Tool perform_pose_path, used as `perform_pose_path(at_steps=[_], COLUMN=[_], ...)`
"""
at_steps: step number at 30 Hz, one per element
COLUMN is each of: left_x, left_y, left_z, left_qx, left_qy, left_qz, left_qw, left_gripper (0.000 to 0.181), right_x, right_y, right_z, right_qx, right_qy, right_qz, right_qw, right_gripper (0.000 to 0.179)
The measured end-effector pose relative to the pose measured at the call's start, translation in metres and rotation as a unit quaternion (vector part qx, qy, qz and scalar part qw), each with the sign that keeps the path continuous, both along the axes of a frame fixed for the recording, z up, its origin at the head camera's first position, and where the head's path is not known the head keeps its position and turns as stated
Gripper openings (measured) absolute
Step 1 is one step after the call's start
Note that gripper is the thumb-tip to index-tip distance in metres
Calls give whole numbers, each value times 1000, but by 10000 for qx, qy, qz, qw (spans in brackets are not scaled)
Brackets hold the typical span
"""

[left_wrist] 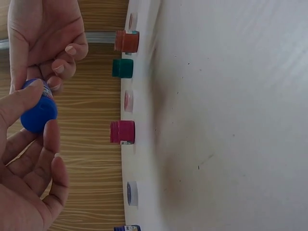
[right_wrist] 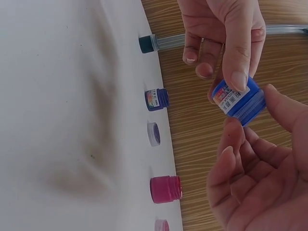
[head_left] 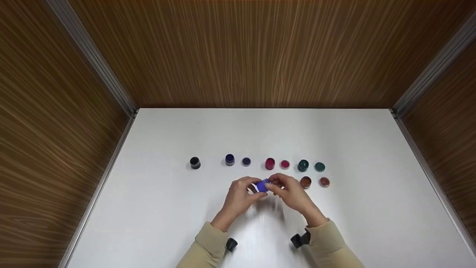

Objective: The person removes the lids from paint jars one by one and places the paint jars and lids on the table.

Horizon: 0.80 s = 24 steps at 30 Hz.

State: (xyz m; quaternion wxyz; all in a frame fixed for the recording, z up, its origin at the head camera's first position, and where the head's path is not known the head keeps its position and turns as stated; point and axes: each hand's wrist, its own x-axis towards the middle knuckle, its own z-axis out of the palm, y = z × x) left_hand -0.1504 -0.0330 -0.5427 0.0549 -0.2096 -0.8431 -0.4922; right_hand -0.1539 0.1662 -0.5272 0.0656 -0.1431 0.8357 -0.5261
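Both hands meet over the white table around a small blue paint jar [head_left: 262, 185]. My left hand [head_left: 238, 197] grips the jar's body, its thumb lying across the printed label in the right wrist view. Facing it, my right hand [head_left: 293, 194] pinches the ribbed blue lid [right_wrist: 250, 109] between thumb and fingertips. The lid sits on the jar, which is held tilted in the air. In the left wrist view the jar's rounded blue bottom [left_wrist: 39, 117] shows.
Beyond the hands stand a dark blue jar [head_left: 230, 160], a pink jar [head_left: 270, 163] and a green jar [head_left: 303, 165], each with its lid beside it. An orange-brown jar [head_left: 305, 182] and its lid [head_left: 324, 181] are nearer. A black jar [head_left: 195, 163] stands at left. Wood-grain walls [head_left: 238, 56] enclose the table.
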Motion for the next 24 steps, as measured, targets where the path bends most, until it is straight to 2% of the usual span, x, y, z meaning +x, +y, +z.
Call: perform_pose_path(at_steps=[12, 19, 24], left_x=[-3, -4, -4], left_y=[-1, -3, -5], left_z=[1, 2, 4], left_qx=[-92, -40, 85], left_qy=[-107, -379, -418], left_qz=[-124, -180, -103], left_qw=[9998, 9991, 9990], left_gripper=[30, 32, 32], right_x=[2, 2, 0], right_y=[-4, -3, -2], right_z=[-1, -1, 1], right_qx=[409, 572, 459], right_qy=[392, 816, 687], right_qz=[156, 252, 177], right_qw=[9983, 9947, 9964], right_gripper=[27, 31, 35])
